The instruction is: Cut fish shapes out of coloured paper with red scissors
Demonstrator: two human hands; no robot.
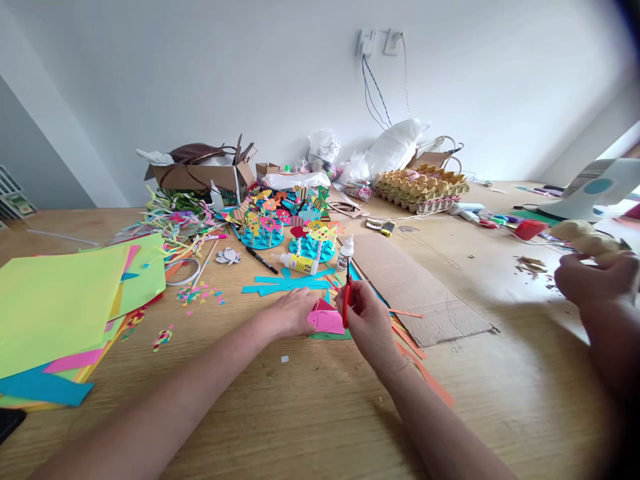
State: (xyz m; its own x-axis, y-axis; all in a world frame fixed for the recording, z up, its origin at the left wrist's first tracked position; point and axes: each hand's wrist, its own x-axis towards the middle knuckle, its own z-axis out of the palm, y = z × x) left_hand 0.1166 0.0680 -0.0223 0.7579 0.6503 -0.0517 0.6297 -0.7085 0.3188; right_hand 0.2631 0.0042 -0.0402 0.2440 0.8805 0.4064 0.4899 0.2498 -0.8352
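My left hand (295,311) is closed on a small stack of coloured paper, a pink paper piece (329,321) on top with red and green paper showing around it. In my right hand (367,320) are red-handled scissors (347,300), their dark blades pointing up and away from me, beside the pink piece. Just beyond lie blue paper strips (285,285), a yellow-labelled glue bottle (300,263) on its side and an upright white glue bottle (345,253). Farther back stand blue egg-carton bases (313,250) topped with colourful paper fish (299,232).
Coloured paper sheets (55,300) are piled at left, near a tape roll (183,272). A cardboard sheet (415,287) lies right of centre. Egg trays (420,190) and a cardboard box (200,180) line the wall. Another person's hand (597,280) holds a pale lumpy object at far right.
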